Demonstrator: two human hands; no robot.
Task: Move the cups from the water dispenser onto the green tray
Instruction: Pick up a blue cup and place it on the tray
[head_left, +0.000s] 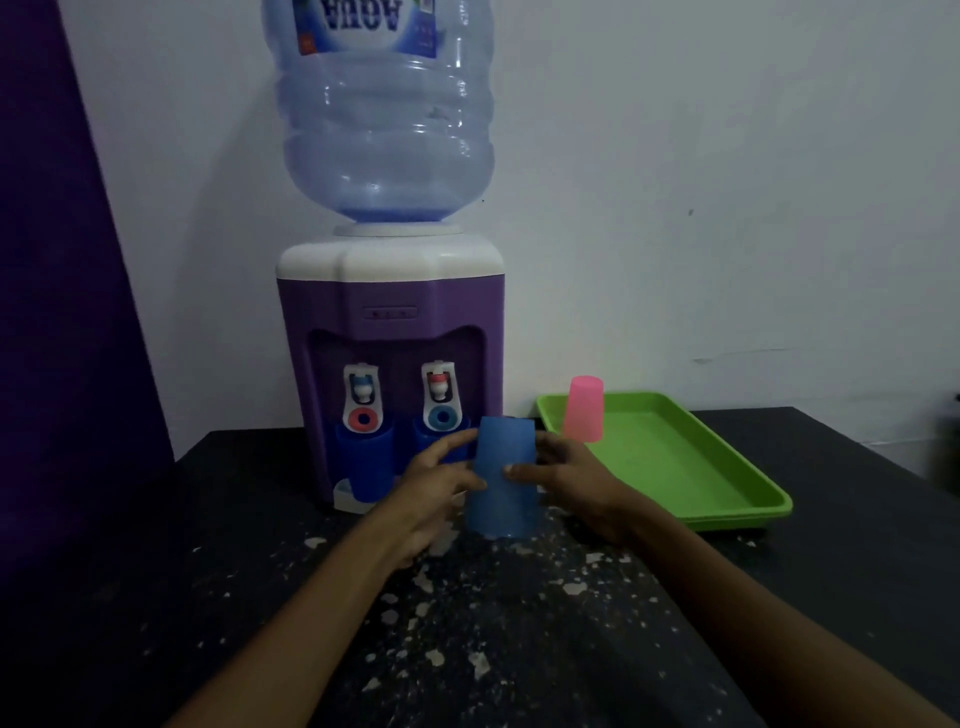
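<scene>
Two hands, the left hand (441, 478) and right hand (566, 478), each close their grip on one upside-down blue cup (504, 478) above the dark, white-flecked bench (467, 649), in front of the dispenser. Just beyond stands the purple water dispenser (389, 322), another blue cup (363, 462) under its left tap. Right, a pink cup (584, 410) sits inverted on the green tray (727, 488); the bottle (384, 114) label reads "AQUA" upside down against a white wall.
</scene>
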